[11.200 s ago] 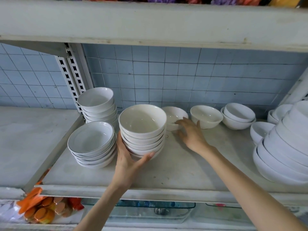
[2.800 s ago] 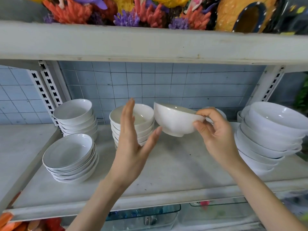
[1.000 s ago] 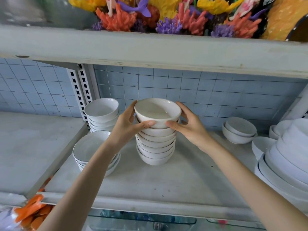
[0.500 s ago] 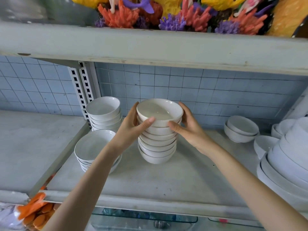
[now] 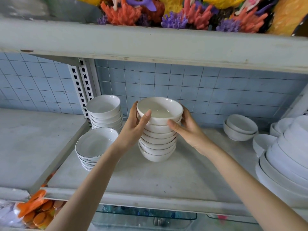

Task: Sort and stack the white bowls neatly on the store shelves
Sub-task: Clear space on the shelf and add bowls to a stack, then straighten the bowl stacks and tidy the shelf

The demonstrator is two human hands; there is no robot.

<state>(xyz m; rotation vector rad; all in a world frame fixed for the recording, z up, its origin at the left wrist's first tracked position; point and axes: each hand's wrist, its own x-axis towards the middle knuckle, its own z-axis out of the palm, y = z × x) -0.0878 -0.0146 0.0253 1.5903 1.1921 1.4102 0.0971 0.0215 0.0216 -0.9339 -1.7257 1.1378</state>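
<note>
Head view.
- Left hand (image 5: 133, 129): curled round the left side of the top bowl (image 5: 160, 110), with the thumb on the near rim and the fingers wrapped behind.
- Right hand (image 5: 188, 130): curled round the right side of the same bowl, with the thumb on the near wall under the rim.
- The top bowl sits between both hands, nested on a stack of white bowls (image 5: 157, 144). The stack stands on the shelf (image 5: 166, 177), below the palms.
- Left of the left hand, at the back: a pile of deep bowls (image 5: 105, 112).
- Just beside the left wrist: a pile of shallow dark-rimmed bowls (image 5: 95, 145), partly hidden by the forearm.
- Right of the right hand, well apart: two nested small bowls (image 5: 240, 129). Farther right is a leaning row of large bowls (image 5: 286, 160).
- Above both hands: the upper shelf (image 5: 150, 44), carrying coloured coral ornaments (image 5: 123, 12).
</note>
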